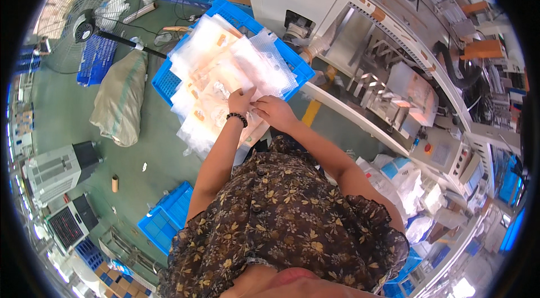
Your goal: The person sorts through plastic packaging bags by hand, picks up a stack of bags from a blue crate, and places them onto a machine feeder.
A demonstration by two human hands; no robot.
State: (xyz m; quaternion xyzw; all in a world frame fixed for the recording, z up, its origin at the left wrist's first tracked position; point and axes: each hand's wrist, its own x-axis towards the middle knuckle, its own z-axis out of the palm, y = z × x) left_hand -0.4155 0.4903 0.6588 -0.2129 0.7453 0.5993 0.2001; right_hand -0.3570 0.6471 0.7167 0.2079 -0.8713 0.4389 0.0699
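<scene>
A heap of clear and white plastic bags with orange printed patches overfills a blue plastic crate. At the near side of this heap my two hands come close together. My left hand, with a dark beaded bracelet at its wrist, is closed with the fingers bent over a plastic bag. From the right, my right hand pinches the same bag beside the left fingertips. A crumpled, shiny clear piece of film lies just left of my left hand. The exact fingertip contact is partly hidden.
A pedestal fan and a tied woven sack stand left of the crate. To the right runs a long machine frame with a bag stack on it. Another blue crate lies on the floor at lower left.
</scene>
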